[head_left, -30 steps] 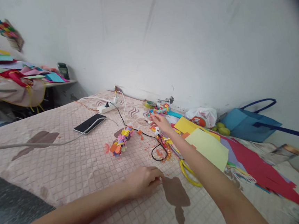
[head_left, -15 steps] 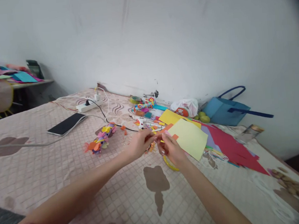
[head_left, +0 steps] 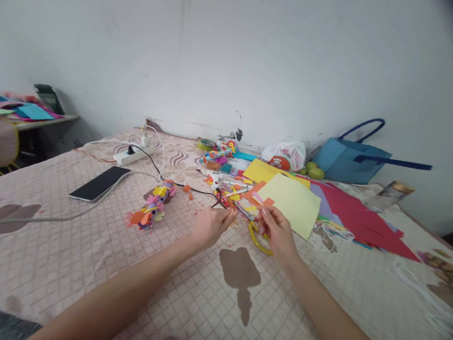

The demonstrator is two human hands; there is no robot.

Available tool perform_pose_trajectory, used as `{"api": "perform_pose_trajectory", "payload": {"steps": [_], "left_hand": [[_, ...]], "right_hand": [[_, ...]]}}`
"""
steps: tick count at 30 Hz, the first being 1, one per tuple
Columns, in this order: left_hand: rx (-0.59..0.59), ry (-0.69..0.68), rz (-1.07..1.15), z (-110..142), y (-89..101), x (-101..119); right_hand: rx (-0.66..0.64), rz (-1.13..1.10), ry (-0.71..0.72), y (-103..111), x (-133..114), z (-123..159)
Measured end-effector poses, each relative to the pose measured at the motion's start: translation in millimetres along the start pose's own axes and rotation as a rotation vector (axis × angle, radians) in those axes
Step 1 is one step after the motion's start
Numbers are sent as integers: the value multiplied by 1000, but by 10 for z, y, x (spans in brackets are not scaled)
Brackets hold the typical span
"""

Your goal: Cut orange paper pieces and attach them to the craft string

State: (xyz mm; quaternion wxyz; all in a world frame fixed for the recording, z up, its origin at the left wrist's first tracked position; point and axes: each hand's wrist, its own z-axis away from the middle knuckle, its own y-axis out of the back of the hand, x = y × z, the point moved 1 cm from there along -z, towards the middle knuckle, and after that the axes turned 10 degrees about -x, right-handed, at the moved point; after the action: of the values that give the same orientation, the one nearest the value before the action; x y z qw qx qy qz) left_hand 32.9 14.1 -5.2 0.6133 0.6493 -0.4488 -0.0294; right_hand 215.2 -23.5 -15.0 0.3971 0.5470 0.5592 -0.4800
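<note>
My left hand rests low over the quilted bedspread with its fingers pinched together, pointing right toward a heap of coloured paper scraps. What it pinches is too small to see. My right hand is curled just beside it, over the yellow-handled scissors. Its fingertips are close to a small orange paper piece at the edge of a pale yellow-green sheet. Whether they grip anything is unclear.
A paper-flower garland lies to the left, beyond it a phone on a cable and a power strip. Yellow and red sheets, a white plastic bag, green fruit and a blue bag line the wall.
My right hand came back from the far scrap pile and met my left hand over an orange strip. Now the hands are slightly apart and lower, near the scissors.
</note>
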Motion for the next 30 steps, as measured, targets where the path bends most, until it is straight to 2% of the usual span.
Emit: {"api": "perform_pose_trajectory", "payload": {"steps": [3, 6, 9, 13, 18, 23, 25, 28, 30], "left_hand": [[-1, -131, 109, 43, -31, 30], [-51, -267, 186, 84, -109, 67], [-53, -236, 234, 107, -167, 77], [-76, -107, 178, 115, -154, 87], [-134, -291, 116, 139, -168, 152], [-139, -231, 216, 133, -203, 164], [-144, -188, 264, 121, -188, 152], [-148, -166, 273, 115, -170, 129], [-170, -207, 279, 128, -176, 123]], "right_hand": [[54, 66, 20, 67, 10, 17], [62, 128, 36, 113, 10, 41], [22, 195, 31, 98, 3, 91], [-142, 330, 56, -49, 2, 207], [-231, 402, 59, -176, 10, 285], [-332, 364, 46, -178, -1, 280], [-290, 325, 58, -165, -5, 261], [-117, 266, 93, -118, -18, 222], [-140, 279, 94, -105, -32, 217]]}}
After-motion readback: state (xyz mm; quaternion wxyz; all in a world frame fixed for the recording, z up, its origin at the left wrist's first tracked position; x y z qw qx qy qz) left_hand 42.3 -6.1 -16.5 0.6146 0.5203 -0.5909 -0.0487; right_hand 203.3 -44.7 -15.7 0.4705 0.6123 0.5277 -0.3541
